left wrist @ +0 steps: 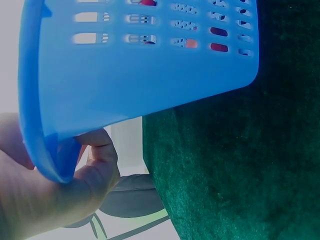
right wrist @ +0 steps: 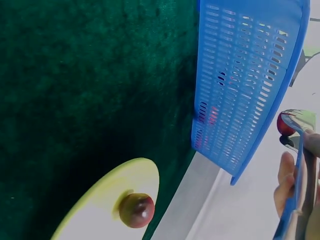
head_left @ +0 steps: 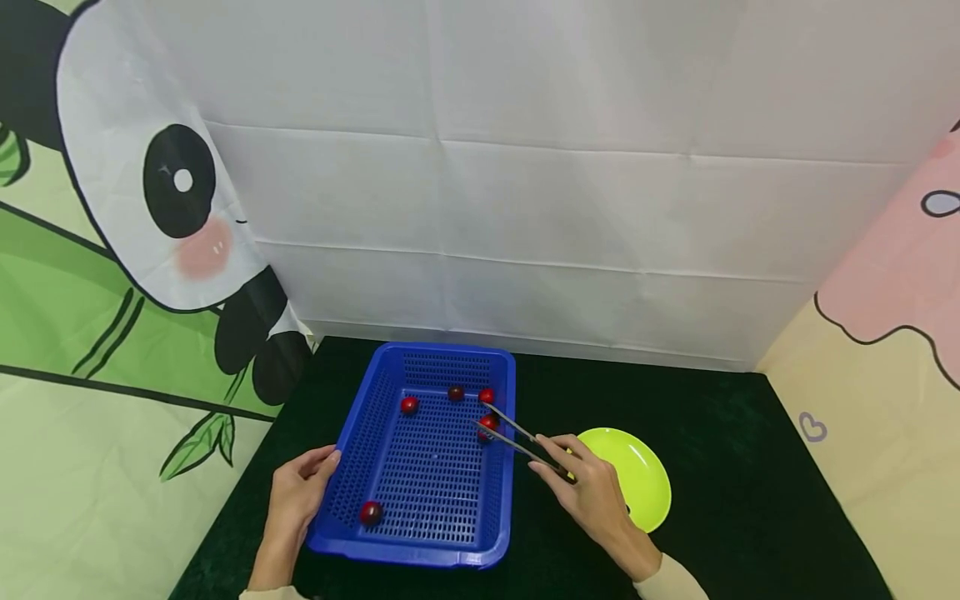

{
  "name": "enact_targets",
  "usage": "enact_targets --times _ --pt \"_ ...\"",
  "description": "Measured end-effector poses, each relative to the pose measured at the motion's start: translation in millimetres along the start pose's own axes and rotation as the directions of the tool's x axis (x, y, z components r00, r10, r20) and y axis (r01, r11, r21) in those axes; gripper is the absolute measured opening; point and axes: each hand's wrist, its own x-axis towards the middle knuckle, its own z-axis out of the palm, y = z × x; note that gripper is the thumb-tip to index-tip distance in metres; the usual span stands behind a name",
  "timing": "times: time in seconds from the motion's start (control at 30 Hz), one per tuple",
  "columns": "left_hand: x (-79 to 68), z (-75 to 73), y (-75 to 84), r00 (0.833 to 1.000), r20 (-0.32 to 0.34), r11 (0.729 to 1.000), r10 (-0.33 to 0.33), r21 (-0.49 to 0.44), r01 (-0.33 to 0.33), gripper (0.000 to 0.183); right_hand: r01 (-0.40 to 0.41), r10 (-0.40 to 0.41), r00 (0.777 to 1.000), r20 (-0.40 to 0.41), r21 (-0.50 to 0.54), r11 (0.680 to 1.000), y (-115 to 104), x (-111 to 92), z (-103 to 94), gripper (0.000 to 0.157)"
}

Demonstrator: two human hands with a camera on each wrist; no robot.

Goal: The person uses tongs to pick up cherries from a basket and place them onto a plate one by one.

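Observation:
My right hand (head_left: pixel 592 493) holds metal tongs (head_left: pixel 514 425), their tips over the right side of a blue perforated basket (head_left: pixel 408 553). Between the tips in the right wrist view sits a dark red cherry tomato (right wrist: pixel 285 125), raised above the basket's rim. Inside the basket lie several more: a red cherry tomato (head_left: pixel 409 405) at left, a darker one (head_left: pixel 456 392) at the back, another (head_left: pixel 371 513) near the front left corner. My left hand (head_left: pixel 296 492) grips the basket's left rim; in the left wrist view its fingers (left wrist: pixel 102 160) curl at the rim.
A yellow-green plate (head_left: pixel 637 475) stands right of the basket, partly behind my right hand. One dark cherry tomato (right wrist: pixel 136 210) lies on it. Dark green cloth (head_left: pixel 720 500) covers the table. A white sheet (head_left: pixel 540 208) hangs behind, with printed cloth at both sides.

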Motion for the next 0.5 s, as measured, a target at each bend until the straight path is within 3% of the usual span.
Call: enact_targets --times 0.3,0.5 --pt "-0.6 0.5 1.2 1.0 -0.016 1.0 0.01 0.007 -0.01 0.049 0.005 -0.008 0.997 -0.077 -0.037 0.999 2 -11 -9.8 0.047" --pt "-0.5 0.6 1.4 1.0 -0.019 1.0 0.019 0.011 -0.019 0.048 -0.063 0.06 0.995 -0.084 -0.031 0.998 6 -22 -19.2 0.046"
